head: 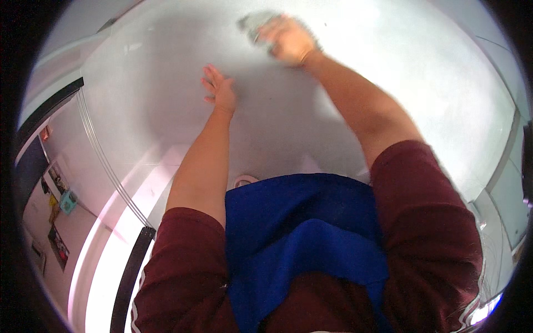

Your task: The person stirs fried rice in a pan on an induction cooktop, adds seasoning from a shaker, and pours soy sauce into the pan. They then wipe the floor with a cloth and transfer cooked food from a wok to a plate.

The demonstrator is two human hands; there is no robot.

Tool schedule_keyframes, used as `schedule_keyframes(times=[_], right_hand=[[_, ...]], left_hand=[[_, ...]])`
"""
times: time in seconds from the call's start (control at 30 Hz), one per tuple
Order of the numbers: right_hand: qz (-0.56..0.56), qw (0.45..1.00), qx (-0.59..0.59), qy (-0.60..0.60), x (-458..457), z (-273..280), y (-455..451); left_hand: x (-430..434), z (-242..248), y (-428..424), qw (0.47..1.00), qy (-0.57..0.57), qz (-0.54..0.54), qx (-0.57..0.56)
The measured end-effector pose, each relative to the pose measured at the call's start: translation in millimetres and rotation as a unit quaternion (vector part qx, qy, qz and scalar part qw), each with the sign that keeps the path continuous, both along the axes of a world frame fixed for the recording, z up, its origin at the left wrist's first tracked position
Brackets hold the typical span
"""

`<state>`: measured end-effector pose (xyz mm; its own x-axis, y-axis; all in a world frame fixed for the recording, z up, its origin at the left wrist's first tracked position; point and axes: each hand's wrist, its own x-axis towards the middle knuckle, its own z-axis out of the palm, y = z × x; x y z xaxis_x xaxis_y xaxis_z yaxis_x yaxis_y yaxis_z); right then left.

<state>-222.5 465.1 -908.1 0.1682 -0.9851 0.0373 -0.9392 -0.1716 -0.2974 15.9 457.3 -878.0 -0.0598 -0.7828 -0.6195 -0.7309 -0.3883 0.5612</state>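
My right hand [291, 39] presses a grey-green cloth [258, 23] against a broad, pale, smooth surface [437, 91] at the top of the view. Both hand and cloth are blurred. Lower and to the left, my left hand [219, 89] holds nothing, its fingers spread. It is over the shaded part of the same surface; whether it touches cannot be told. A blue apron [308, 216] covers my front, between two dark red sleeves. Part of a pink shoe [245, 180] shows past the apron's upper edge.
At the left, thin parallel tracks [110, 162] run between a black frame end [54, 110] and another dark frame piece [131, 283]. Beyond them are a small teal object [68, 202] and several hanging items. Pale panels [510, 191] stand along the right rim.
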Motion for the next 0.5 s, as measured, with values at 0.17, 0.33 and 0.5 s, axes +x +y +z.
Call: schedule_keyframes(times=[0.17, 0.33, 0.5], right_hand=[[0.176, 0.955, 0.238, -0.004, 93, 41, 95], [0.023, 0.986, 0.153, -0.053, 104, 20, 231], [-0.420, 0.859, 0.293, -0.029, 59, 34, 366]], left_hand=[[21, -25, -2, 0.998, -0.009, 0.006, -0.058], [7, -34, -14, 0.997, -0.060, 0.002, -0.041], [11, -62, -5, 0.989, -0.137, -0.016, -0.060]])
